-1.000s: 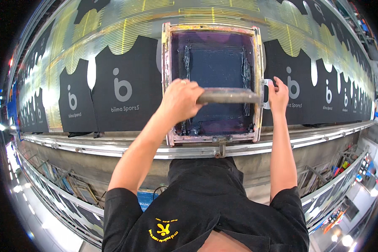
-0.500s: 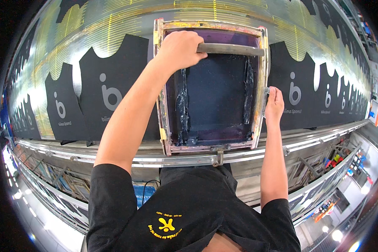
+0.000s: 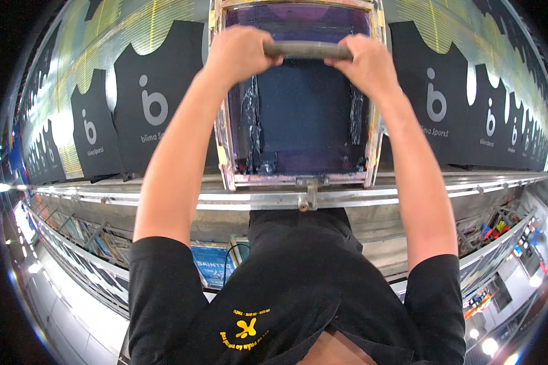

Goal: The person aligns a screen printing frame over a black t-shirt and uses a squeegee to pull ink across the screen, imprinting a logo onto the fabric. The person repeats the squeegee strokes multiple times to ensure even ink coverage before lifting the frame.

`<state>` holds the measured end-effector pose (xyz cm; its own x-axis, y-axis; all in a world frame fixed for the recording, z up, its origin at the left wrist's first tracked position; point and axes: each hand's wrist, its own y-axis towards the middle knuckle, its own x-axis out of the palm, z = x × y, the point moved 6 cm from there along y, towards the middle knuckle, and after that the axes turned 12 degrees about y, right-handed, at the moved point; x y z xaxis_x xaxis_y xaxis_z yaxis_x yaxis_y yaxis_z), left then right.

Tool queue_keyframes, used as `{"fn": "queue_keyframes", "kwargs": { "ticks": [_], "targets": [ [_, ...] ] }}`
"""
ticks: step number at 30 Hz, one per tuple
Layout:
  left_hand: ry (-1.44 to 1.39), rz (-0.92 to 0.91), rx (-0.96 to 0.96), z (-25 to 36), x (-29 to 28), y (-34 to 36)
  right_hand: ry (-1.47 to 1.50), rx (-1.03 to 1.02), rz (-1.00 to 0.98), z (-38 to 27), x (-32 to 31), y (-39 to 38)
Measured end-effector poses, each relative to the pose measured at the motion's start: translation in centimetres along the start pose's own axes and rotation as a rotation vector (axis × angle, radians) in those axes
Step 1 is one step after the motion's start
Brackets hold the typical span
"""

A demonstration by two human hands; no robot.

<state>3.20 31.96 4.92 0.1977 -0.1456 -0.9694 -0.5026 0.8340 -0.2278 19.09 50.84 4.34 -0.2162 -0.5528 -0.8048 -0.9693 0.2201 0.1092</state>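
Observation:
Both my hands grip a long-handled squeegee [image 3: 307, 50] that lies crosswise over the far part of a screen printing frame [image 3: 224, 146]. My left hand [image 3: 240, 56] is closed round its left end, and my right hand [image 3: 368, 66] round its right end. Dark ink covers the mesh [image 3: 304, 115] below the squeegee, with thick glossy streaks along both sides. The squeegee's blade edge cannot be made out. The frame lies flat on the long table, its near edge by a metal clamp [image 3: 311, 196] on the rail.
Black cut fabric pieces with grey prints lie left [image 3: 155, 91] and right [image 3: 429, 91] of the frame. A metal rail [image 3: 237, 199] runs along the table's near edge, against my body. Below it, a rack [image 3: 97, 234] holds several frames, beside a blue panel [image 3: 213, 264].
My right hand has left the frame's right side and taken hold of the squeegee's right end. My left hand keeps its grip. The frame now sits higher in view.

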Motion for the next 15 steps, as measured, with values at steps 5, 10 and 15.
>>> {"fn": "queue_keyframes", "kwargs": {
  "ticks": [5,10,15],
  "targets": [
    [-0.158,0.021,-0.034,5.7,3.8,-14.3,0.075,-0.098,0.013,-5.8,1.5,-13.2],
    [-0.131,0.05,0.003,9.7,5.6,-22.3,0.099,-0.06,0.028,-9.3,1.8,-22.2],
    [-0.098,0.103,0.071,13.2,5.8,-28.4,0.135,-0.075,-0.085,-11.9,1.3,-27.1]
  ]
}}
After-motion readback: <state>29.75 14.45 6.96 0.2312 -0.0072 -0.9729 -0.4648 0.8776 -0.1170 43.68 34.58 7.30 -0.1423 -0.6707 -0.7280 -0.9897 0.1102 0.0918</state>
